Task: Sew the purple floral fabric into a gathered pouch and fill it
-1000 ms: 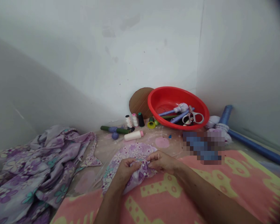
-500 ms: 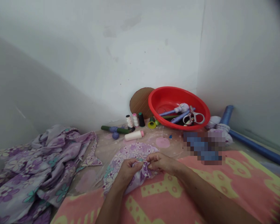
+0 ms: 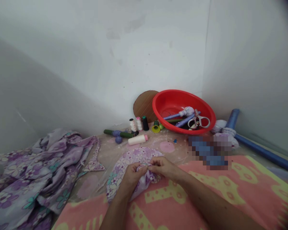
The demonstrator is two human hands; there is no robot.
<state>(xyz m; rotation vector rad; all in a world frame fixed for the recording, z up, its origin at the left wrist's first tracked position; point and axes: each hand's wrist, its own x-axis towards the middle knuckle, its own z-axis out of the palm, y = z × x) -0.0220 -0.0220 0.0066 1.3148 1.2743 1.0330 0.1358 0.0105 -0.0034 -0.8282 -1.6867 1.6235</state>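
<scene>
A rounded piece of lilac floral fabric [image 3: 134, 154] lies in front of me, partly over the pink and yellow cloth. My left hand [image 3: 133, 174] pinches a gathered fold of it between thumb and fingers. Right beside it, my right hand [image 3: 161, 167] pinches the same bunched part, fingertips close to the left ones. Whether a needle or thread is between the fingertips is too small to tell. Just beyond the fabric a white spool of thread [image 3: 137, 140] with a pink end lies on its side.
A red basin [image 3: 182, 130] at the back holds scissors [image 3: 198, 121] and blue-wrapped sticks. Several upright thread spools [image 3: 145, 123] stand by a cardboard disc [image 3: 145, 103]. Crumpled floral fabric [image 3: 38, 172] is heaped at left. A blue roll [image 3: 266, 152] lies along the right wall.
My right hand has shifted slightly left, bringing its fingertips closer to my left hand's. Both hands keep hold of the gathered fabric.
</scene>
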